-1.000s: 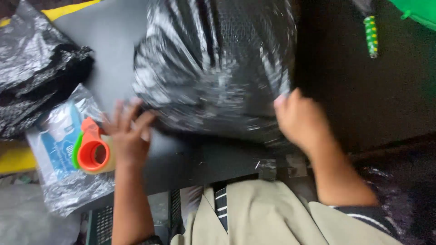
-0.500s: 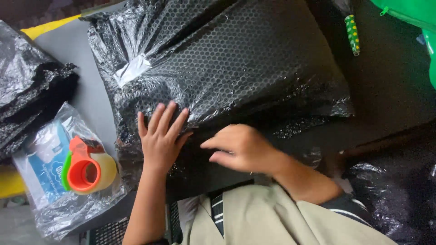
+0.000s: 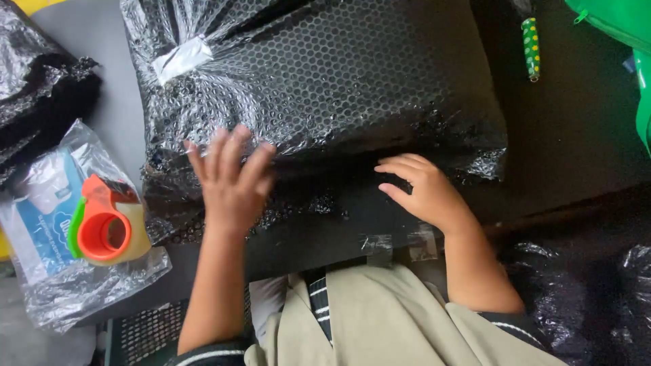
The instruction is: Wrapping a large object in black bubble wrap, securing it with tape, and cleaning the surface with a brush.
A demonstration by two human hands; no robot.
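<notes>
Two hands have spread apart since half a second ago: the left hand now lies flat, fingers splayed, on the near edge of the bubble-wrapped parcel, while the right hand has slid toward 3 o'clock, fingers loosely open, gripping nothing. The parcel fills the table's middle, its long axis running 9 to 3 o'clock, taped end toward 10. A tape dispenser sits at 8 o'clock.
</notes>
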